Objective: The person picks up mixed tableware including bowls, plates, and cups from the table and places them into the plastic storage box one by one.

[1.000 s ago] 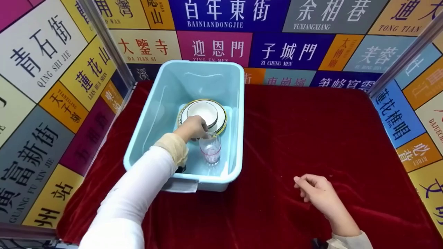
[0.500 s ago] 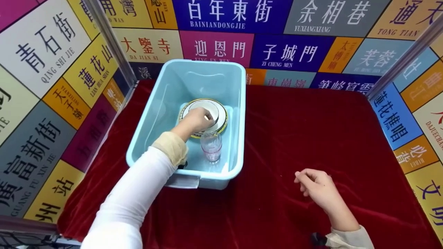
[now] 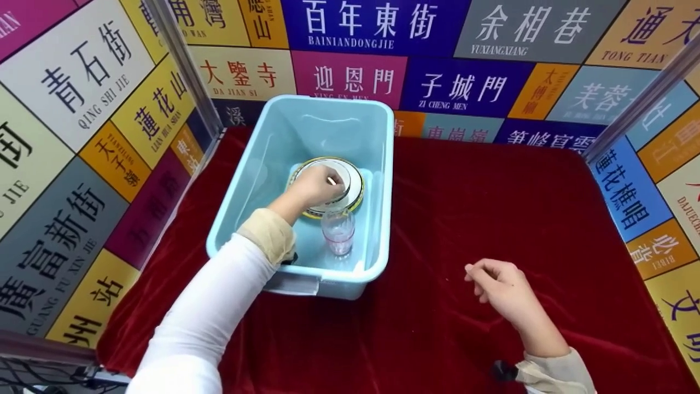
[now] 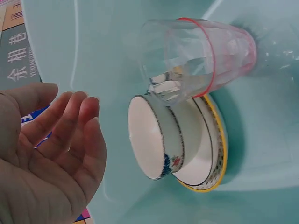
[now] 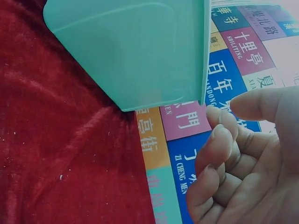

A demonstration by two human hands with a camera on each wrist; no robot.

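Over a light-blue plastic tub [image 3: 383, 180] my left hand [image 3: 315, 186] hovers with loosely bent fingers and holds nothing. In the left wrist view the same hand [image 4: 60, 144] is apart from a white bowl [image 4: 147, 137] with a patterned rim. That bowl sits on a yellow-rimmed plate [image 4: 217, 168]. Beside them a clear glass [image 3: 338, 232] with a red band stands on the tub floor; something pinkish shows in its lower part. My right hand [image 3: 500, 284] is raised over the red cloth to the right, its fingers loosely bent around nothing, as the right wrist view confirms.
Red velvet cloth [image 3: 465, 219] covers the table. Panels with Chinese street names [image 3: 459, 85] wall the back and both sides, joined by metal posts [image 3: 188, 71]. Cables [image 3: 33, 375] lie at the lower left. The tub has a handle [image 3: 290, 284] at its near side.
My left hand has lifted away from the glass rim and moved slightly up and right, over the bowl. The glass stays in the tub. My right hand hardly moves.
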